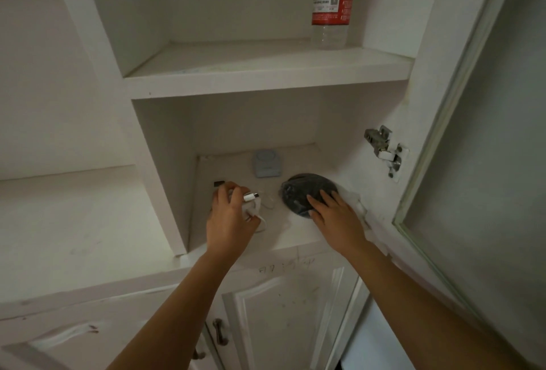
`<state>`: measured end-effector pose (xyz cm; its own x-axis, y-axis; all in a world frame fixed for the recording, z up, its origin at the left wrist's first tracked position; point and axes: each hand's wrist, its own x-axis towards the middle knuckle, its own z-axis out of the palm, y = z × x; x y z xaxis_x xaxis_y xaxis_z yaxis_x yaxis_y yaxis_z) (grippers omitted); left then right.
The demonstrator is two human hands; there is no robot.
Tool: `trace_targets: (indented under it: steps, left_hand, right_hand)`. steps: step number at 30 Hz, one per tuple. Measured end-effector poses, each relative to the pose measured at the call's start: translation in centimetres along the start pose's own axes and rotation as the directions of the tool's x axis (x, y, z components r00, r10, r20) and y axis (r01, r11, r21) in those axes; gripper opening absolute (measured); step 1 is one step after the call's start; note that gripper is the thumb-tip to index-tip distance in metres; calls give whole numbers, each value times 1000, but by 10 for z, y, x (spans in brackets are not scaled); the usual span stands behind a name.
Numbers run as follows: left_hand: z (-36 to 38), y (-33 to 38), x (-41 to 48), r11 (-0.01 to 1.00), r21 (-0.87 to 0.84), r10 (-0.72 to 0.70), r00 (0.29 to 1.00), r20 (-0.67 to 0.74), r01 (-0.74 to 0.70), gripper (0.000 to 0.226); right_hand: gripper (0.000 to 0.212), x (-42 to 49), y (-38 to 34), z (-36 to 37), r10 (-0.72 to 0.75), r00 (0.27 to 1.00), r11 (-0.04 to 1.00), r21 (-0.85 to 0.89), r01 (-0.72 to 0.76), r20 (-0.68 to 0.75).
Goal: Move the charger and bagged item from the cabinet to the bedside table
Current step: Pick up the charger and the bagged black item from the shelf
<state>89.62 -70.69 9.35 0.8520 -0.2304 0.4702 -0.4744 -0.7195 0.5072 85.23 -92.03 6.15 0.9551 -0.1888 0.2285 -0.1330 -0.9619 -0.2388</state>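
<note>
Both hands are inside the lower compartment of a white cabinet [295,236]. My left hand [229,219] is closed around a white charger [250,207]; its white cable and plug [251,196] stick out between the fingers. To the right lies the bagged item [298,191], a dark round thing in clear plastic. My right hand [334,217] rests on its near right side with the fingers spread over it. Whether they grip the bag I cannot tell.
A small pale blue device [266,164] sits at the back of the same compartment. A plastic bottle with a red label [332,3] stands on the shelf above. The cabinet door [487,133] hangs open at the right, with its hinge [384,148]. Lower doors with handles [220,331] are below.
</note>
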Motion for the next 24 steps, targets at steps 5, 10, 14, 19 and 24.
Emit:
trace_targets:
  steps: [5,10,14,19,24]
  left_hand:
    - [2,0,1,999,-32,25,1000,-1,-25,48]
    - [4,0,0,999,-32,7,1000,8,-7,49]
    - [7,1,-3,999,-44,6,1000,21,-5,49]
    - [8,0,-4,999,-46,16,1000,27,-15,49]
    - [7,-1,-6,999,-49,11,1000,18,-10,48]
  right_hand:
    - [40,-4,-1,1,-10,1000,1000,7,11,-25]
    - [40,-14,-5,1,8,999,1000,6,-8,-49]
    - [38,-23,-8,-2,4,996,999,-34,-7,-89]
    - [34,-31,-7,-3,-32,986,998,-63,22,-163]
    - [45,-26,-7,-2,-34,998,999,-14,34,-53]
